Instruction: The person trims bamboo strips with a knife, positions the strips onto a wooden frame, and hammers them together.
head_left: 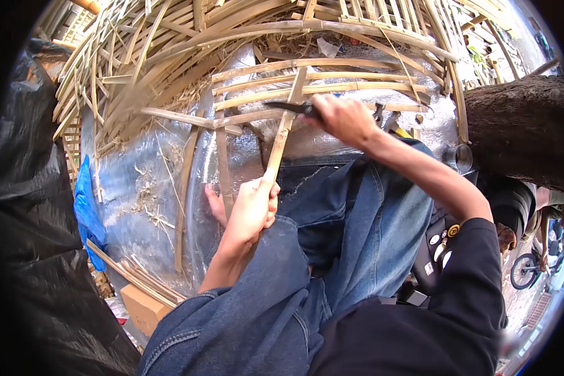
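Note:
My left hand (254,210) is wrapped round the lower end of a split bamboo strip (279,145), which slants up and away from my lap. In my right hand (343,122) is the handle of a knife; its dark blade (285,106) points left and crosses the upper part of the strip. Whether the edge bites into the bamboo I cannot tell. Just beyond lies a slatted bamboo frame (351,86) with several curved strips, partly behind the knife and my right hand. Bare toes (215,203) show left of my left hand.
A heap of bamboo strips (188,47) curves across the far side. Silvery sheeting (131,207) with shavings covers the ground. A hammer (392,120) lies right of the frame, near a clear glass (462,158). A thick log (514,122), cardboard box (143,308) and black tarp (31,207) flank me.

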### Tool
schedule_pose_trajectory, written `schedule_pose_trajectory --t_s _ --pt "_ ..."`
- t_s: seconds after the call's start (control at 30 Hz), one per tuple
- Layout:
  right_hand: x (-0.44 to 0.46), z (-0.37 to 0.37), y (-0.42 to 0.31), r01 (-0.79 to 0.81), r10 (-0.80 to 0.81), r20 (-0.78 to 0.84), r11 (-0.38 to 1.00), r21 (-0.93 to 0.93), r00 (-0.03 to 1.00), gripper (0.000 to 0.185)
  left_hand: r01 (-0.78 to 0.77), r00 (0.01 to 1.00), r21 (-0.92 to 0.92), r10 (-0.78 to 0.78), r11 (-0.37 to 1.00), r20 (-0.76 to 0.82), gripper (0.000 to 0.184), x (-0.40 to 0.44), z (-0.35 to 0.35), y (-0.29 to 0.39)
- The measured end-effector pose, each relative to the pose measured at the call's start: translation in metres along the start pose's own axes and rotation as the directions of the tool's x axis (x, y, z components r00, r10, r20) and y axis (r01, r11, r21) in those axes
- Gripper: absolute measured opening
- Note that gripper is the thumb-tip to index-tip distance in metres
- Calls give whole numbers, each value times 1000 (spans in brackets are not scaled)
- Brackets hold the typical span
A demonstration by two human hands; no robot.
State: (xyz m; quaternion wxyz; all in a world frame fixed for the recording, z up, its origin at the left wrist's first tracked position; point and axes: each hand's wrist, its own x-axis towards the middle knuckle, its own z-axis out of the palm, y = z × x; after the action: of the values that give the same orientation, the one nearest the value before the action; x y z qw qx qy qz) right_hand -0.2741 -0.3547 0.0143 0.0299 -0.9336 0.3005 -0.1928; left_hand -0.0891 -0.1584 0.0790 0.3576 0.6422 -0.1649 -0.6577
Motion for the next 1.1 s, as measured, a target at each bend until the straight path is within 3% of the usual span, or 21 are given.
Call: schedule_pose_trajectory --t_s 0.07,0.1,0.17,0.27,0.3,0.37,0.43,0.47,0.5,0.63,0.8,0.93,1.0,1.03,1.1 --pt "12 -14 21 -91 81 88 990 107 993 45 -3 1000 -11 3 1000 3 49 -2 -4 3" --pt "14 -36 16 -236 211 141 953 191 967 43 -3 1000 -26 3 1000 7 49 -4 -6 5" --pt "9 -45 13 -171 193 -41 934 313 980 42 1 1000 -40 0 999 4 48 -6 -6 7" --pt "-8 -50 -15 -228 184 167 924 306 969 44 -5 1000 -72 6 997 25 48 -6 -8 9" --pt "-14 -46 -30 -242 191 163 880 408 968 45 -13 999 -88 17 996 50 48 -5 -9 9" --pt "-25 -38 -47 -199 98 261 897 395 960 46 -8 998 -98 13 995 57 47 -9 -6 12" --pt "-28 -25 -55 -88 26 164 918 386 986 47 5 998 -110 2 994 64 47 -12 -7 15" --pt "-28 -22 -51 -148 72 208 915 375 976 48 28 994 -134 -14 991 104 47 -13 -10 16" --pt "-24 -12 -42 -193 188 48 934 302 981 50 60 989 -155 -37 986 144 47 -15 -13 16" --pt "-11 -22 -47 -203 187 94 955 217 978 50 20 981 -204 20 979 194 47 -10 -15 19" --pt "-11 5 -31 -22 27 -61 997 75 998 53 129 975 -272 -72 954 211 45 -4 -21 12" --pt "-8 0 -23 27 -27 -9 1000 -2 1000 53 107 982 -228 -68 968 174 45 4 -24 6" --pt "1 -11 -25 -104 59 185 964 246 981 50 89 982 -242 -45 966 184 45 0 -21 8" --pt "0 -13 -29 -100 55 185 964 247 981 50 87 982 -245 -42 966 182 45 -2 -21 7" --pt "-3 -18 -42 -153 73 190 878 454 979 47 104 973 -290 -37 951 229 45 -5 -23 9"
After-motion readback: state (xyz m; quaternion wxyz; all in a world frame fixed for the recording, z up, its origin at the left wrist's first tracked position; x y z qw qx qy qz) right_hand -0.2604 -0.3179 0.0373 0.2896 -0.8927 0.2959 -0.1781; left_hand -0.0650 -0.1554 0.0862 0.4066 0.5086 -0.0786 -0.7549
